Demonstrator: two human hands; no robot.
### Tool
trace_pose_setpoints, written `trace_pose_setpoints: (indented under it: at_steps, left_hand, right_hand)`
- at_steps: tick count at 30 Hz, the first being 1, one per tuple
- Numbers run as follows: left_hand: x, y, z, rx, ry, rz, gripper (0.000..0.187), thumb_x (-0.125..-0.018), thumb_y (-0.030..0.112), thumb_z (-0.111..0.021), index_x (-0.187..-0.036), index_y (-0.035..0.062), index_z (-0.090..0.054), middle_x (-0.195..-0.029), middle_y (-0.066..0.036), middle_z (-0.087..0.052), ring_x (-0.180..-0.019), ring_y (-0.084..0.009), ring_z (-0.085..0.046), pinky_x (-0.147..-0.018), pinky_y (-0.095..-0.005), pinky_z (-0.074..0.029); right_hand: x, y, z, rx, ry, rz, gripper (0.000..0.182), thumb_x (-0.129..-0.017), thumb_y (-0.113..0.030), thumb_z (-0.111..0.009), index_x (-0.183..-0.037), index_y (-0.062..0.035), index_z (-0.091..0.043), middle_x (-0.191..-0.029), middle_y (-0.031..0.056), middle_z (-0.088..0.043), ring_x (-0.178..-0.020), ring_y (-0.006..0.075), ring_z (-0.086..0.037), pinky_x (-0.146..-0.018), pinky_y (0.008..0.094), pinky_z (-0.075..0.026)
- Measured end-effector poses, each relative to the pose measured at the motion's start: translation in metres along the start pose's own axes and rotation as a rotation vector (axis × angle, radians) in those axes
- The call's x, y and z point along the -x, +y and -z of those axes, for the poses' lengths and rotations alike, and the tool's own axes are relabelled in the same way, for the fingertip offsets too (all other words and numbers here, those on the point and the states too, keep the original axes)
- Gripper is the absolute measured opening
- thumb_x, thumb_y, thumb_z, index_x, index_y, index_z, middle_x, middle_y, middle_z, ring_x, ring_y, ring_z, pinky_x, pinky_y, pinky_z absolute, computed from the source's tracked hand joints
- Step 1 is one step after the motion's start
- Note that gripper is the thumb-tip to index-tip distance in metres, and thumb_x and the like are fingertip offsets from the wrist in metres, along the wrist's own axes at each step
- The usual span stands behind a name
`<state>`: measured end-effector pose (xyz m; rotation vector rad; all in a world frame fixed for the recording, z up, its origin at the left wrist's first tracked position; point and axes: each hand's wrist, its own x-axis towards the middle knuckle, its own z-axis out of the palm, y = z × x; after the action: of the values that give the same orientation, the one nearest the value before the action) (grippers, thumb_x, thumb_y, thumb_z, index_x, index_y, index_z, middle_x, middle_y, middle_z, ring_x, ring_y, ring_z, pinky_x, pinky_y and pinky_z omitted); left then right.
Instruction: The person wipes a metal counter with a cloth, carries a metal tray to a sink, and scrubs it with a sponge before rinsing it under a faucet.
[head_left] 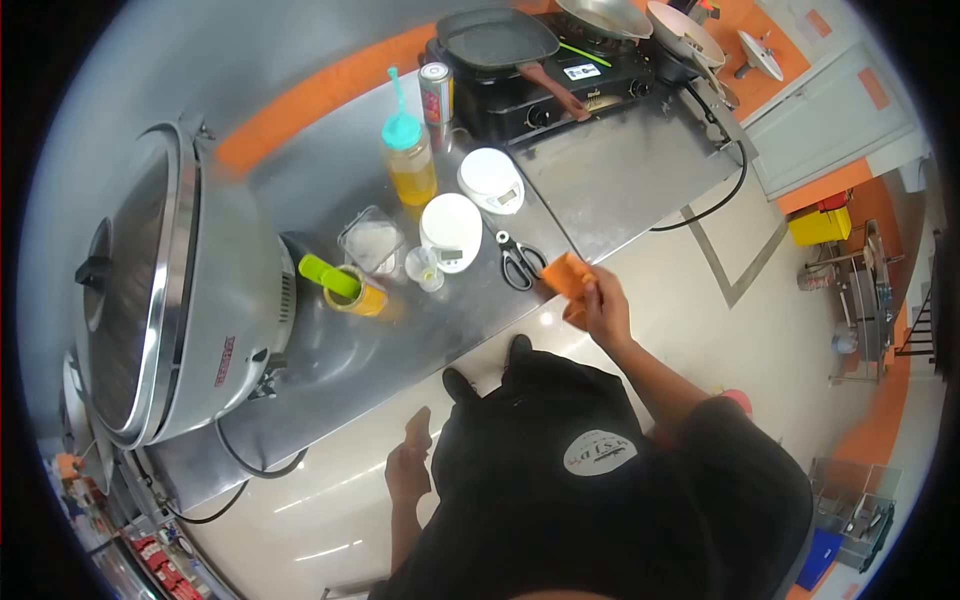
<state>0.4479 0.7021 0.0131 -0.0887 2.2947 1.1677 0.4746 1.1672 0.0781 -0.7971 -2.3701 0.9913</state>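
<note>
My right hand (606,308) is closed around a folded orange cloth (568,276), just off the counter's front edge. Close to the cloth lies a pair of black-handled scissors (519,262). My left hand (408,466) hangs low beside my dark apron (530,480), its fingers stretched out and nothing visible in it. On the steel counter (370,385) stand two white kitchen scales (451,231), a small clear cup (424,268) and a clear container with white contents (372,241). A jar (360,297) holds something with a bright green handle (328,274).
A large lidded steel cooker (180,290) takes up the counter's left end. Further back are a teal-lidded bottle (408,155), a can (436,93), and a black gas stove (560,95) bearing a square pan (496,40). A black hose (735,185) loops off the right side.
</note>
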Motion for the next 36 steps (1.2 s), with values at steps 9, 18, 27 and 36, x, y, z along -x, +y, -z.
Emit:
trace_pose_setpoints:
  at_steps: [9, 18, 27, 36]
  left_hand:
    - [0.008, 0.041, -0.055, -0.178, 0.218, 0.047, 0.032, -0.094, 0.023, -0.054, -0.109, -0.0051, -0.061, -0.088, -0.011, -0.069, -0.079, -0.0183, -0.066, -0.071, -0.0306, -0.051]
    - [0.081, 0.120, -0.202, -0.282, 0.365, 0.258, 0.016, -0.079, 0.009, -0.051, -0.086, 0.0087, -0.065, -0.089, -0.016, -0.064, -0.091, -0.0393, -0.060, -0.079, -0.0488, -0.048]
    - [0.266, 0.074, -0.394, 0.058, 0.402, 1.066, 0.058, -0.086, 0.055, -0.058, -0.101, 0.0000, -0.070, -0.094, -0.022, -0.069, -0.091, -0.0359, -0.068, -0.079, -0.0419, -0.051]
    - [0.320, 0.176, -0.489, 0.981, 0.870, 0.927, 0.029, -0.092, 0.022, -0.058, -0.102, -0.0029, -0.069, -0.090, -0.015, -0.071, -0.093, -0.0228, -0.067, -0.079, -0.0363, -0.050]
  right_hand:
    - [-0.154, 0.066, -0.066, 0.630, -0.382, 0.489, 0.054, -0.101, -0.036, -0.031, -0.146, -0.0077, -0.036, -0.155, 0.0074, -0.031, -0.145, 0.0240, -0.023, -0.116, 0.0475, -0.018]
    - [-0.249, 0.109, -0.045, 0.731, -0.368, 0.302, 0.051, -0.095, -0.030, -0.046, -0.142, -0.0098, -0.045, -0.150, 0.0066, -0.040, -0.142, 0.0246, -0.030, -0.111, 0.0605, -0.019]
    - [-0.201, -0.022, -0.116, -0.013, -0.819, 0.988, 0.065, -0.078, -0.026, -0.071, -0.139, -0.0142, -0.049, -0.146, 0.0148, -0.041, -0.132, 0.0334, -0.039, -0.103, 0.0576, -0.027]
    - [-0.183, -0.019, -0.142, 0.244, -0.625, 1.105, 0.048, -0.080, -0.024, -0.066, -0.125, -0.0094, -0.060, -0.138, 0.0133, -0.051, -0.130, 0.0308, -0.041, -0.104, 0.0554, -0.027]
